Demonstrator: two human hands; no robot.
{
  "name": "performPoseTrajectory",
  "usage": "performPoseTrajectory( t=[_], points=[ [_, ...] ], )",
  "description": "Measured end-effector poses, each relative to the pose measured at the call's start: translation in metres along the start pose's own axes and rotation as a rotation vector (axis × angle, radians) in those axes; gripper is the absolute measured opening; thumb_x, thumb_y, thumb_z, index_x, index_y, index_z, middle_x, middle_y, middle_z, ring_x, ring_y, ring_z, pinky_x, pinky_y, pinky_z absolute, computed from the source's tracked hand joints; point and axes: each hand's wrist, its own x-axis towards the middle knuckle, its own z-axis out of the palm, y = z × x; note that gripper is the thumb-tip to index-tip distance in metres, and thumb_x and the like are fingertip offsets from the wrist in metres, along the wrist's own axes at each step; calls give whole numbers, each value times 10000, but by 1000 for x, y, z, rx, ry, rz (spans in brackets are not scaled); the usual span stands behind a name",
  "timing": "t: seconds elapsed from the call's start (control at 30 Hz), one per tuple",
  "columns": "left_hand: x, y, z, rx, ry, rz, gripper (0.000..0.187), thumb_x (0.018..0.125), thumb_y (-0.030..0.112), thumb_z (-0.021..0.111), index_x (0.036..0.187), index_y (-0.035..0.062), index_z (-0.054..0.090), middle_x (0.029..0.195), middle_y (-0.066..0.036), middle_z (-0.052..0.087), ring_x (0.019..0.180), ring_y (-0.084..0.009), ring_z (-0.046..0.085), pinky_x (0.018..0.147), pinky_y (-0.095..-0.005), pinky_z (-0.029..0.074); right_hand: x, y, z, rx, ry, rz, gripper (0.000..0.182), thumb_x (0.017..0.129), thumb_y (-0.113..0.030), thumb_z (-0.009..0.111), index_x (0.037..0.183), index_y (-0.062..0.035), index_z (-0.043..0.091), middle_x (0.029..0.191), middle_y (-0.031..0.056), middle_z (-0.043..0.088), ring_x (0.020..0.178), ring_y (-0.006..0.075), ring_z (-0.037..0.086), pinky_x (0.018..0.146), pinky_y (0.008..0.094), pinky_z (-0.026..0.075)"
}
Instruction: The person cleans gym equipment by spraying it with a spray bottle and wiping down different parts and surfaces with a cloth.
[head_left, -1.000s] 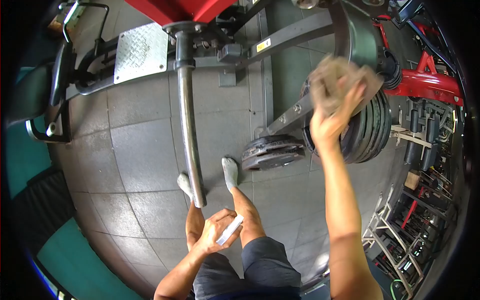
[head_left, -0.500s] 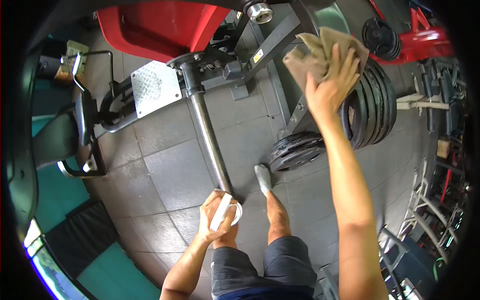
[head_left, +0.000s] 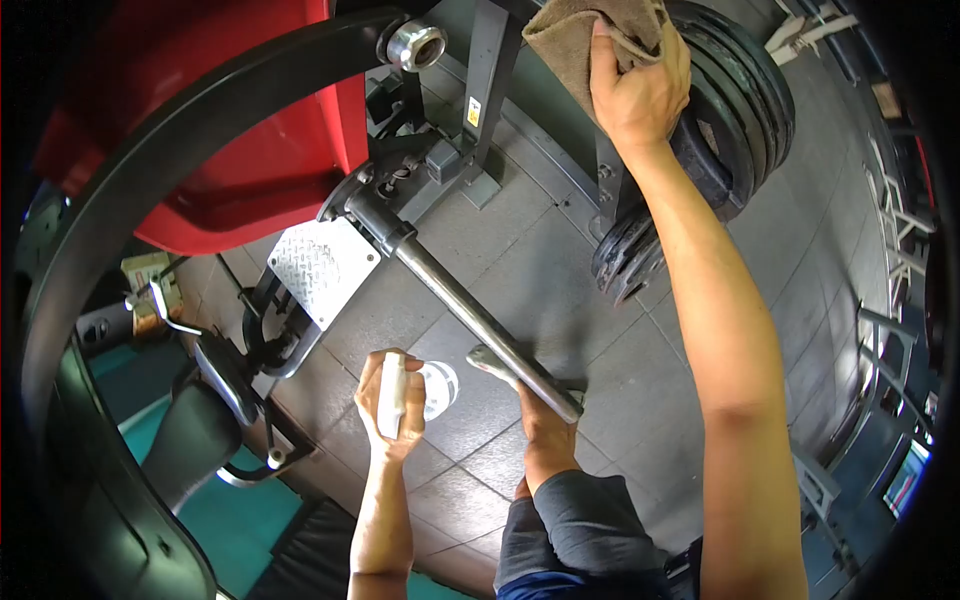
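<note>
My left hand (head_left: pixel 370 408) is wrapped round the white head of a spray bottle (head_left: pixel 441 390), whose clear body shows to the right of the fingers. Just beyond it, a bare steel bar (head_left: pixel 475 318) slants across from the machine. Up at the top right, my right hand (head_left: pixel 643 103) grips a folded brown cloth (head_left: pixel 570 48), thumb on top of it. The cloth covers part of the machine's dark frame, beside a stack of black weight plates (head_left: pixel 735 95). More plates (head_left: pixel 630 255) hang lower, partly behind my right forearm.
A red machine panel (head_left: pixel 270 150) and a curved black arm (head_left: pixel 150 130) fill the upper left. Below the panel sits a diamond-patterned metal footplate (head_left: pixel 325 268). A padded bench (head_left: pixel 195 430) stands at left on teal matting. My sock-covered foot (head_left: pixel 490 362) is near the bar.
My view has shifted and turned. My left hand has moved left, away from the bar's end, with the spray bottle. My right hand and the cloth now appear higher, along the frame.
</note>
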Motion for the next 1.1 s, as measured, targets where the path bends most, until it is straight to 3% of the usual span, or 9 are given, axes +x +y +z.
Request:
performPoseTrajectory(
  t=[0.17, 0.3, 0.4, 0.53, 0.67, 0.77, 0.9, 0.97, 1.1],
  points=[
    [39, -32, -44, 7, -11, -22, 323, 903, 285, 642, 884, -36, 657, 852, -153, 622, 745, -278, 636, 675, -366, 499, -3, 11, 8, -39, 94, -98, 538, 875, -376, 747, 1151, 78, 660, 1170, 247, 649, 1051, 428, 622, 903, 455, 504],
    [73, -43, -68, 56, -29, 71, 375, 915, 338, 645, 861, -33, 659, 864, -151, 625, 758, -256, 631, 673, -354, 489, -8, 2, 4, -32, 53, -9, 488, 881, -338, 758, 1124, 76, 676, 1146, 253, 665, 1042, 433, 646, 885, 447, 518],
    [94, -50, -79, 102, -34, 125, 403, 921, 358, 634, 837, -36, 656, 863, -155, 627, 735, -258, 626, 659, -352, 484, -24, -2, 7, -143, 148, -3, 534, 842, -307, 783, 1187, 76, 645, 1209, 249, 653, 1091, 443, 632, 930, 444, 510],
    [125, -64, -89, 82, -158, 211, 399, 905, 354, 636, 827, -38, 645, 849, -157, 626, 716, -256, 616, 654, -353, 484, -42, -4, -2, -267, 82, -185, 691, 746, -209, 816, 1318, 71, 547, 1264, 241, 636, 1137, 436, 613, 991, 472, 479],
    [148, -73, -92, 45, -252, 174, 380, 849, 355, 670, 804, -23, 681, 862, -138, 651, 746, -240, 646, 670, -346, 510, -48, -1, -3, -240, 121, -181, 619, 766, -173, 815, 1276, 83, 573, 1246, 237, 640, 1109, 427, 624, 977, 457, 484],
    [160, -78, -74, -35, -260, 174, 427, 814, 404, 705, 824, -22, 713, 849, -132, 661, 746, -236, 656, 680, -341, 521, -46, -3, -2, -262, 145, -253, 542, 796, -131, 806, 1244, 87, 591, 1201, 240, 649, 1060, 406, 653, 936, 428, 509],
    [203, -66, -28, -5, -361, 413, 471, 867, 450, 641, 799, -13, 689, 801, -128, 644, 721, -224, 645, 656, -326, 495, -62, 8, 1, -220, 197, -260, 525, 801, -121, 802, 1233, 89, 590, 1164, 228, 663, 1042, 394, 663, 930, 412, 514],
    [237, -63, 2, -51, -402, 580, 410, 900, 374, 606, 852, -22, 697, 791, -122, 656, 706, -216, 639, 654, -323, 490, -61, 7, 3, -274, 227, -253, 530, 798, -122, 805, 1233, 90, 588, 1160, 225, 667, 1039, 394, 665, 930, 408, 515],
    [283, -32, 68, -192, -318, 458, 353, 914, 308, 612, 992, -19, 720, 762, -94, 668, 721, -162, 636, 663, -325, 490, -60, -2, 12, -320, 365, -250, 695, 680, -118, 815, 1345, -117, 615, 1207, 112, 666, 1033, 327, 650, 890, 402, 533]
  ],
)
